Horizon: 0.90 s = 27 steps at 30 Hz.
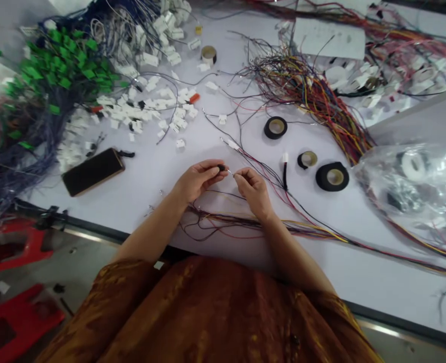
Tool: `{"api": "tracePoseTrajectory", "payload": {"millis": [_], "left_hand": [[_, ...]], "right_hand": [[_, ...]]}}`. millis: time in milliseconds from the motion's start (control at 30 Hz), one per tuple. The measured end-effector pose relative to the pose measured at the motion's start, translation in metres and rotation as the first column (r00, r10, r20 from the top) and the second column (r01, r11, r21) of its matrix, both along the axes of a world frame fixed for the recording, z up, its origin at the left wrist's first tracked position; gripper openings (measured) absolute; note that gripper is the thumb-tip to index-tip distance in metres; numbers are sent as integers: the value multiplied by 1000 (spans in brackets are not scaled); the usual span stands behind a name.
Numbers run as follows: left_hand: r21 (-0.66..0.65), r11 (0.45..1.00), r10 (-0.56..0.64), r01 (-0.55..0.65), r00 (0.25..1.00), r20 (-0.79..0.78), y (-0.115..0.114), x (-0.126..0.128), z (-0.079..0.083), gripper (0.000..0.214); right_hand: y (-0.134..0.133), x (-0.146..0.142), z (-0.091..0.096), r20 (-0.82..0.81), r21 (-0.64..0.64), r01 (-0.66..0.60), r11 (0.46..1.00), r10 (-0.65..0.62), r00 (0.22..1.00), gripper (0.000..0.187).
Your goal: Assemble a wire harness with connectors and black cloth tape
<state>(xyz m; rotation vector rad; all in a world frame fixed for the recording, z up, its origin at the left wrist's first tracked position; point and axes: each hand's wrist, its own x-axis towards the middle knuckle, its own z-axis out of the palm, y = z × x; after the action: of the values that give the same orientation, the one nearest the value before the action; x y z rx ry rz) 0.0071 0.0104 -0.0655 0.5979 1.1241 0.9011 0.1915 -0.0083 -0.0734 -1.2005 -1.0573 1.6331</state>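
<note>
My left hand point(197, 180) pinches a small black connector point(221, 167) between thumb and fingertips. Just right of it, my right hand point(254, 190) is closed on a thin wire whose metal tip point(230, 173) points at the connector. Whether the tip touches the connector or sits in it, I cannot tell. Below both hands a bundle of red, yellow and black wires point(241, 220) runs along the table to the right. Behind my right hand lie more loose wires, one ending in a white connector point(233, 145).
Rolls of black tape point(275, 128) lie to the right, near a plastic bag point(397, 176). A phone point(93, 172) lies left. White connectors point(151, 106), green-tagged wires point(62, 63) and a thick wire bundle point(317, 96) cover the back. Red stools point(18, 315) stand below the table edge.
</note>
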Motion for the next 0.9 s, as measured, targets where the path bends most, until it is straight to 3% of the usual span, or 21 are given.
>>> {"api": "tracePoseTrajectory", "payload": {"millis": [167, 533, 733, 900], "left_hand": [[58, 998, -30, 30, 1000, -7, -3, -3, -5, 36], [56, 998, -13, 14, 1000, -22, -8, -1, -9, 37], [257, 953, -102, 163, 967, -234, -12, 5, -3, 30], [347, 899, -94, 266, 893, -441, -20, 13, -2, 22]], "right_hand": [[2, -2, 0, 25, 21, 14, 1000, -14, 1000, 23], [1, -7, 0, 94, 122, 53, 991, -64, 993, 15], [2, -10, -2, 73, 166, 61, 984, -74, 995, 13], [0, -13, -5, 132, 192, 44, 980, -70, 989, 14]]}}
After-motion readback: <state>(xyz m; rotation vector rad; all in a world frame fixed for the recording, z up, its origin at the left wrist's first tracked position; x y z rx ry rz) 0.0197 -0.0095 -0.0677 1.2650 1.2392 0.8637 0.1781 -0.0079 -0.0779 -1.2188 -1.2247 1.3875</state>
